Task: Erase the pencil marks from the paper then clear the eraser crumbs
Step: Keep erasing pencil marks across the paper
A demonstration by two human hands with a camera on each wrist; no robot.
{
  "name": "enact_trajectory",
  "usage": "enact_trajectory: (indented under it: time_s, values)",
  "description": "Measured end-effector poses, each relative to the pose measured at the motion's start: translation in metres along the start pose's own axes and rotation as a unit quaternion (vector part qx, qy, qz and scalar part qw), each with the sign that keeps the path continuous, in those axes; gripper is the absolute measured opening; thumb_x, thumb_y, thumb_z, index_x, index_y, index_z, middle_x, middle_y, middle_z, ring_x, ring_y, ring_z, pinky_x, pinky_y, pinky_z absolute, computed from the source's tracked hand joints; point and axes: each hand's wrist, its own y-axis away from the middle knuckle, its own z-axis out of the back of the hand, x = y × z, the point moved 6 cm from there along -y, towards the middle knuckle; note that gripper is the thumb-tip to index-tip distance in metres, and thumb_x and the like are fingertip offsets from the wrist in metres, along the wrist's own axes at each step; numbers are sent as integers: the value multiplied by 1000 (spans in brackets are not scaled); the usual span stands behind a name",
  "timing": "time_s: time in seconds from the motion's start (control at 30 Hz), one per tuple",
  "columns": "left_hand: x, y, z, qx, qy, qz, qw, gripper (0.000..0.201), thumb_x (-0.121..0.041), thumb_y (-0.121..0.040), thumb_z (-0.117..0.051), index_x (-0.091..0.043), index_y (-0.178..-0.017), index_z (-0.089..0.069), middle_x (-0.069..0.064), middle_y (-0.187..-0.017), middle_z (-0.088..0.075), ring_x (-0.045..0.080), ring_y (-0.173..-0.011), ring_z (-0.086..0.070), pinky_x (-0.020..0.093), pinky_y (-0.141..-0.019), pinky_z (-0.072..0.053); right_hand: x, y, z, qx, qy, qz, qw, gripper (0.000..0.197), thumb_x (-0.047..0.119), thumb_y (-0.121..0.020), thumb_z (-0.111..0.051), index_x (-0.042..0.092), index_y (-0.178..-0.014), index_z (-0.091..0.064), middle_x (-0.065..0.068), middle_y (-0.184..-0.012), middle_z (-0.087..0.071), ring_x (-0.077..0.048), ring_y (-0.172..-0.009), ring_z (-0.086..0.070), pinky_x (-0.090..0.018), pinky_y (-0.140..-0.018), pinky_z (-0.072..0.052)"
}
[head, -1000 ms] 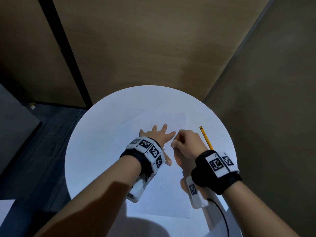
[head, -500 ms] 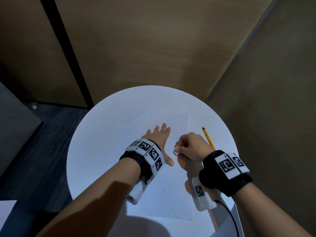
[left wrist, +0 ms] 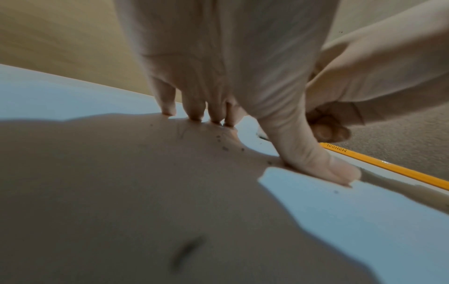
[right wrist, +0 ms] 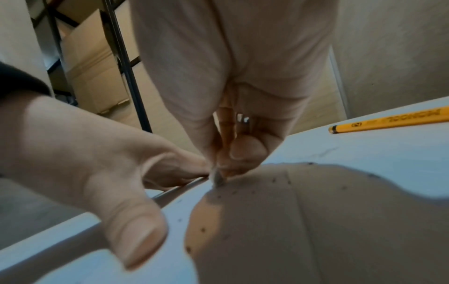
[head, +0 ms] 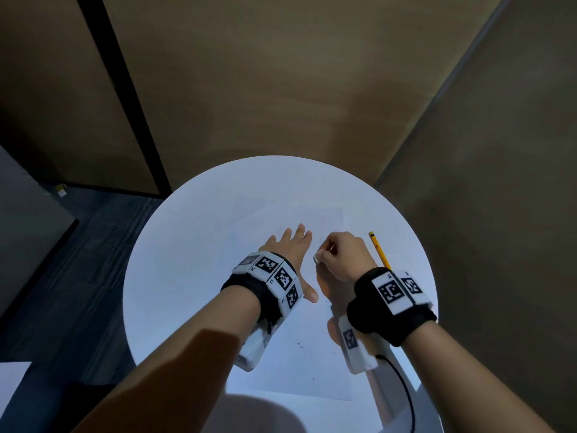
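A white sheet of paper (head: 299, 370) lies on the round white table (head: 175, 276). My left hand (head: 288, 246) lies flat on the paper with its fingers spread, pressing it down. Just to its right, my right hand (head: 338, 256) is curled into a fist and pinches a small white eraser (head: 317, 257), whose tip (right wrist: 217, 178) touches the paper. Dark eraser crumbs (right wrist: 289, 181) are scattered on the sheet around both hands (left wrist: 224, 148). Faint pencil lines (right wrist: 320, 152) show on the paper near the right hand.
A yellow pencil (head: 379, 250) lies on the table right of my right hand, also seen in the wrist views (left wrist: 388, 167) (right wrist: 388, 123). Brown walls (head: 281, 89) close in behind and to the right. Dark floor (head: 62, 276) lies to the left.
My right hand with the eraser has slid back toward me and slightly left along the paper. The left hand stayed flat, its fingers drawn closer together.
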Motion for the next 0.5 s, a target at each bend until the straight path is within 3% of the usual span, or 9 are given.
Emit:
enact_trajectory:
  time_s: [0.13, 0.2, 0.3, 0.43, 0.5]
  values:
    - [1, 0, 0, -3, 0, 2, 1000, 125, -56, -69, -75, -18, -151, 11, 0, -158, 18, 23, -147, 8, 44, -117, -3, -2, 10, -7, 90, 21, 4, 996, 8, 14, -86, -60, 13, -78, -60, 4, -73, -60, -8, -66, -53, -13, -51, -36]
    - [2, -1, -1, -5, 1, -2, 1000, 125, -56, -69, -75, -17, -151, 11, 0, -158, 18, 23, -146, 8, 43, -117, -3, -1, 5, -1, 70, 7, -4, 998, 10, 13, -86, -59, 12, -77, -61, 4, -73, -60, -8, -66, -53, -14, -51, -36]
    - [2, -1, -2, -5, -1, -5, 1000, 125, -56, -69, -75, -17, -151, 11, 1, -158, 17, 23, -146, 8, 43, -117, -3, -2, 1, 1, 1, -34, -30, 999, 8, 14, -87, -58, 8, -85, -63, -6, -90, -65, -14, -79, -53, -21, -62, -38]
    - [1, -2, -1, -6, -3, -2, 1000, 125, -54, -69, -76, -16, -151, 10, 2, -158, 16, 24, -147, 7, 44, -117, -3, -4, 16, -18, 100, -23, -28, 994, 16, 15, -85, -62, 14, -71, -57, 0, -74, -61, -9, -64, -53, -18, -55, -40]
    - [2, -1, -1, -4, 1, -5, 1000, 125, -54, -69, -76, -16, -151, 11, 2, -158, 17, 24, -146, 8, 44, -117, -2, -4, 12, -12, 96, -16, -30, 995, 14, 16, -85, -63, 14, -71, -59, 0, -74, -62, -10, -65, -55, -20, -59, -42]
